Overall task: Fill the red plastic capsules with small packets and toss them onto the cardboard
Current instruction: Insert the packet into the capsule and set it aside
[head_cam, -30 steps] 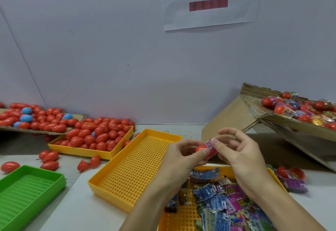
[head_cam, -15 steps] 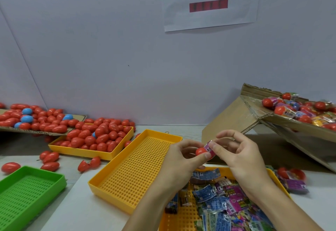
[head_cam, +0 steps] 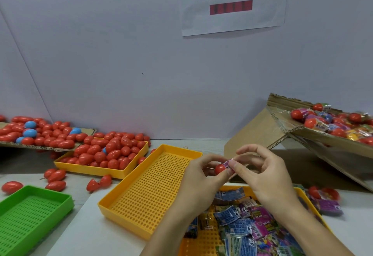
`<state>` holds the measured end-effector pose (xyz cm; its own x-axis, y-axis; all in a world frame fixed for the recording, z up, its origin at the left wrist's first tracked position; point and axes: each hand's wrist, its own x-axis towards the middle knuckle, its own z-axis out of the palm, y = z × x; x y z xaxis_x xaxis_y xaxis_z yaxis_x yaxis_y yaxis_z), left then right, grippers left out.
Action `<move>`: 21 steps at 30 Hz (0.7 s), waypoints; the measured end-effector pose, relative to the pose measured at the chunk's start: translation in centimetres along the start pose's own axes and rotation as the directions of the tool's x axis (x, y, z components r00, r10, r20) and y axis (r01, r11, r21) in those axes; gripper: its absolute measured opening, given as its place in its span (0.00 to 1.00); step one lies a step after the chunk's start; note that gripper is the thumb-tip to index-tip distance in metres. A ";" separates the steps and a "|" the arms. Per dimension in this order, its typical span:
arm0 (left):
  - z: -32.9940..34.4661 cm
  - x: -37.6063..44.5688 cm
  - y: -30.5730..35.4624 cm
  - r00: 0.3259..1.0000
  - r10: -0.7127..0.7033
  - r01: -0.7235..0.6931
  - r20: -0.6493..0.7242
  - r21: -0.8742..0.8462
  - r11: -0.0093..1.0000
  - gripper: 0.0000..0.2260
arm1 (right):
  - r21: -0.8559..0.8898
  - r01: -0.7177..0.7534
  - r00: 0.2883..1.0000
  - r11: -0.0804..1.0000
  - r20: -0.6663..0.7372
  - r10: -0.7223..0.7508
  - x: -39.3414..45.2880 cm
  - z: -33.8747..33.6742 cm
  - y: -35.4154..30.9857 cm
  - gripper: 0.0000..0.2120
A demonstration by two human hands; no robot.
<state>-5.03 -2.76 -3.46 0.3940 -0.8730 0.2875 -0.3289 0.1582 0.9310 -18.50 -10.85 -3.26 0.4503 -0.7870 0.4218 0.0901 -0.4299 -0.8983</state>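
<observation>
White table, grey wall | our left hand grips capsule – right hand pinches packet in | cardboard part-filled – many capsules left

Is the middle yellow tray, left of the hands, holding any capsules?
No. The middle yellow tray shows only its bare perforated floor; capsules fill the other yellow tray behind it.

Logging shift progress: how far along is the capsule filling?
Done: a batch of packet-stuffed red capsules lies on the tilted cardboard sheet at right. In hand: the left hand holds a red plastic capsule while the right hand pinches a small pink packet at it. Left: the yellow tray piled with red capsules and the heap of packets.
</observation>
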 end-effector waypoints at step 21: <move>0.2 0.0 0.0 0.991 0.103 -0.077 -0.081 0.275 0.958 0.15 | 0.037 -0.023 1.000 0.999 -0.016 0.023 0.2 -0.1 0.3 0.11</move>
<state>-5.17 -2.80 -3.53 0.4265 -0.8117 0.3990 -0.5819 0.0915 0.8081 -18.49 -11.18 -3.42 0.4378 -0.8039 0.4027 0.1124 -0.3955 -0.9116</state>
